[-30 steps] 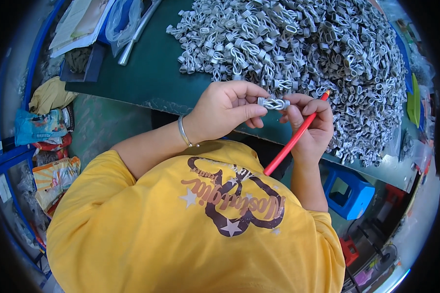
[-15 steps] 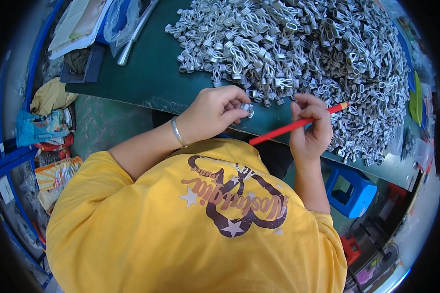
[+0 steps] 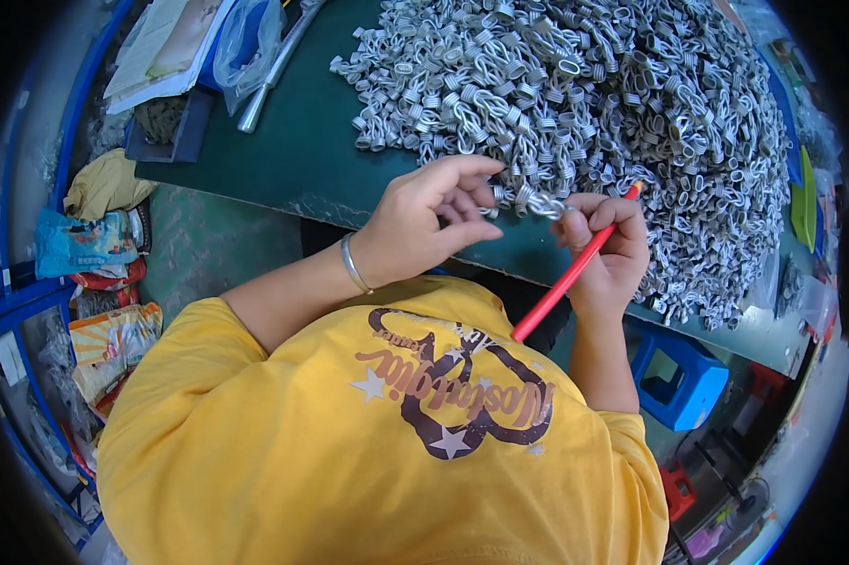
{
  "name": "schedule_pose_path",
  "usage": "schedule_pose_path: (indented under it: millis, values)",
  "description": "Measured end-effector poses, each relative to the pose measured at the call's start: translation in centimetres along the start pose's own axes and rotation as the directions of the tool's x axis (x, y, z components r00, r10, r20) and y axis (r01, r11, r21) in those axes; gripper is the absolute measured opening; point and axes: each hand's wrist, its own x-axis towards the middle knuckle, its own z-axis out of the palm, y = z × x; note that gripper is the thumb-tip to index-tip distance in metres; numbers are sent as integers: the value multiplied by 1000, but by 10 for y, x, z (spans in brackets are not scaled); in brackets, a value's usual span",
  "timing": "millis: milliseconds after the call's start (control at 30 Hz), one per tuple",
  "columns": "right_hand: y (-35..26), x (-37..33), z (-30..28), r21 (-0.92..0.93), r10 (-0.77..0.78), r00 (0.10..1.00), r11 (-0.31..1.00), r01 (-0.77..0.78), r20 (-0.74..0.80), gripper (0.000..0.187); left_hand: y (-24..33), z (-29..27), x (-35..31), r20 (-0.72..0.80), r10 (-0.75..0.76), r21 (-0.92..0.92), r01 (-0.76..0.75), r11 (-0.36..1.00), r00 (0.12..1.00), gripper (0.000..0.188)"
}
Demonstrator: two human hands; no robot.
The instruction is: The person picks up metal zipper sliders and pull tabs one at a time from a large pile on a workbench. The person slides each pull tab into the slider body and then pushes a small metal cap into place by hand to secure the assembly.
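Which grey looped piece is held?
The grey looped piece pinched by the bare right hand; the others lie heaped on the green tabletop.

The table (image 3: 283, 160) is dark green, with pale rubbed spots along its near edge. Its right corner looks light and shiny. The floor (image 3: 198, 235) is green too, with gray scuffs on it. A blue stool (image 3: 683, 381) stands on the right, close to the table's edge, and has a big hole in its side. Lower down is a red thing (image 3: 677, 492), maybe a stool, but only part of it shows. On the left is a frame (image 3: 24, 315) made of blue bars. Beside it sit a tan cloth (image 3: 109, 185), a blue bag (image 3: 83, 247) and an orange and white bag (image 3: 113, 344).
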Motion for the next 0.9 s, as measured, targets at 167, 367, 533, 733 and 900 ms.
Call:
schedule_pose_path:
  millis: [167, 367, 533, 733, 900]
  values:
    - [-9, -9, 7, 115, 195, 981, 974, -195, 8, 19, 8, 3, 6, 76, 60, -63, -55, 997, 995, 24]
    - [9, -14, 0, 278, 227, 967, 927, -250, 112, 18, 8, 6, 4, 40, 137, -94, -132, 987, 990, 22]
    - [19, -17, 2, 141, -56, 994, 989, 42, 92, 25, 8, 1, 7, 79, 301, 39, -305, 952, 950, 23]
    - [15, -14, 0, -118, -354, 935, 928, 352, 3, 38, 6, 4, 1, 58, 124, -130, -116, 985, 991, 21]
    - [11, -13, 5, -157, -468, 883, 870, 468, 39, 36, 3, 7, -1, 109, -57, -300, 88, 950, 992, 19]
